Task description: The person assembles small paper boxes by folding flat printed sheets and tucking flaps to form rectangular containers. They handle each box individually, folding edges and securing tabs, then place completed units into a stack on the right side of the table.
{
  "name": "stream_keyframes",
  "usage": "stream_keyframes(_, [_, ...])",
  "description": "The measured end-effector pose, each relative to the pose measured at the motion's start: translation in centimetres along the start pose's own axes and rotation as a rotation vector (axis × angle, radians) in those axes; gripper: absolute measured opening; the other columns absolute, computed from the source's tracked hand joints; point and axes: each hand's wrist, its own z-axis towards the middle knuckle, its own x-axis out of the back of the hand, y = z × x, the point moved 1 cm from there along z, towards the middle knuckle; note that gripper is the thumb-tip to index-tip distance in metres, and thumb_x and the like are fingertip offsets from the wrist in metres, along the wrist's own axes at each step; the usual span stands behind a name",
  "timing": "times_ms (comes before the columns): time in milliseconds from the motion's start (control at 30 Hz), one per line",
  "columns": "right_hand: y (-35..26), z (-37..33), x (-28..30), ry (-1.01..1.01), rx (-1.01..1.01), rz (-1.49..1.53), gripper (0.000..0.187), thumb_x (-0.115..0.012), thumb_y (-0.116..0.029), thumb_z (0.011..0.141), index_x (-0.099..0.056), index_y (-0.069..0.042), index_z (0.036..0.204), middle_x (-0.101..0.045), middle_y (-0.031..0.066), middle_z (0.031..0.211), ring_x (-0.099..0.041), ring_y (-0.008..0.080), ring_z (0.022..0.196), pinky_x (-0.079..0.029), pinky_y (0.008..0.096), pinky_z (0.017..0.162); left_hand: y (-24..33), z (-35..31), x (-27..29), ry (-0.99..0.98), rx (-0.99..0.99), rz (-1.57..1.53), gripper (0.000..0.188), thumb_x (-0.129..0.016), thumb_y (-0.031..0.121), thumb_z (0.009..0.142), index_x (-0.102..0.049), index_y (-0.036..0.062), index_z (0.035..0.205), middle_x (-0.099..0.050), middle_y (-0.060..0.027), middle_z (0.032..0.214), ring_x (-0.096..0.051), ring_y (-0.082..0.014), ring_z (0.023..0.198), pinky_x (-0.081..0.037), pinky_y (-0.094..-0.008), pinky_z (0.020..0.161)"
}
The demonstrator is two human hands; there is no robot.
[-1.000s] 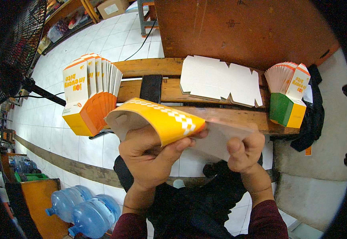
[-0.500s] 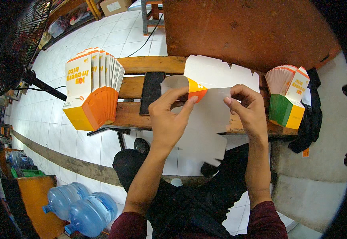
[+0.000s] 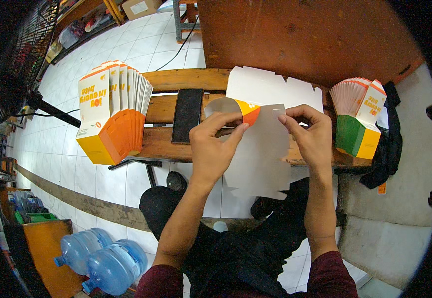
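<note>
A flat cardboard box blank (image 3: 261, 156), its plain greyish side toward me, hangs between my hands over the bench edge and my lap. My left hand (image 3: 211, 146) pinches its upper left part, which curls over and shows a yellow and orange printed face. At the upper right edge, beside a small slit, my right hand (image 3: 311, 139) has thumb and forefinger closed on the blank. Behind it, more white blanks (image 3: 255, 84) lie on the wooden bench (image 3: 168, 134). The blank hides part of them.
Nested orange-and-yellow food boxes (image 3: 109, 114) stand at the bench's left end, green-and-yellow ones (image 3: 357, 124) at the right. A black phone-like slab (image 3: 187, 116) lies between. A fan (image 3: 32, 59) is far left; blue water jugs (image 3: 114, 265) lie lower left. A brown panel (image 3: 300, 39) rises behind.
The blank's lower end has swung a little and hangs more level. My right fingers have shifted slightly at its upper right edge, where a slit now shows. The left hand keeps its hold.
</note>
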Motion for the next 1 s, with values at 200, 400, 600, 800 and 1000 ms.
stream_keyframes(200, [-0.4, -1.0, -1.8, -0.064, -0.026, 0.129, 0.014, -0.075, -0.013, 0.085, -0.071, 0.0, 0.084, -0.069, 0.0062, 0.074, -0.061, 0.0091, 0.063, -0.045, 0.0247, 0.053, 0.5, -0.5, -1.6, 0.012, 0.061, -0.117, 0.018, -0.077, 0.002, 0.08, -0.075, 0.0006, 0.098, -0.071, -0.0085, 0.096, -0.066, -0.0129, 0.087, -0.052, -0.024, 0.076])
stream_keyframes(400, [-0.3, -0.9, -2.5, -0.054, 0.038, 0.121, 0.014, -0.073, -0.013, 0.086, -0.07, 0.001, 0.083, -0.069, 0.0062, 0.073, -0.06, 0.0093, 0.065, -0.047, 0.0263, 0.06, 0.5, -0.5, -1.5, -0.012, 0.102, -0.125, 0.018, -0.076, 0.004, 0.082, -0.075, 0.0006, 0.1, -0.07, -0.0086, 0.094, -0.064, -0.0118, 0.085, -0.05, -0.0223, 0.074])
stream_keyframes(600, [-0.3, -1.2, -3.1, -0.087, -0.007, 0.225, 0.014, -0.071, -0.013, 0.089, -0.069, 0.001, 0.084, -0.065, 0.0028, 0.068, -0.053, 0.0053, 0.057, -0.042, 0.0235, 0.052, 0.1, -0.5, -1.3, -0.005, 0.156, -0.222, 0.018, -0.075, 0.003, 0.084, -0.075, -0.0002, 0.101, -0.069, -0.0094, 0.096, -0.064, -0.0129, 0.085, -0.051, -0.0226, 0.074])
stream_keyframes(800, [-0.2, -1.6, -4.2, 0.055, 0.046, 0.174, 0.016, -0.071, -0.012, 0.089, -0.068, 0.002, 0.083, -0.068, 0.0055, 0.072, -0.058, 0.0071, 0.061, -0.046, 0.0245, 0.056, 0.1, -0.7, -1.5, 0.023, 0.132, -0.221, 0.018, -0.075, 0.003, 0.083, -0.075, -0.0007, 0.101, -0.068, -0.0093, 0.098, -0.064, -0.0131, 0.085, -0.052, -0.0222, 0.074])
stream_keyframes(1000, [-0.2, -1.9, -4.9, 0.097, 0.082, 0.212, 0.016, -0.074, -0.011, 0.086, -0.068, 0.003, 0.082, -0.07, 0.0083, 0.075, -0.062, 0.0087, 0.066, -0.05, 0.025, 0.059, 0.2, -0.9, -1.5, 0.062, 0.156, -0.204, 0.018, -0.074, 0.003, 0.084, -0.074, -0.0016, 0.101, -0.068, -0.0097, 0.099, -0.065, -0.0135, 0.084, -0.054, -0.0228, 0.074])
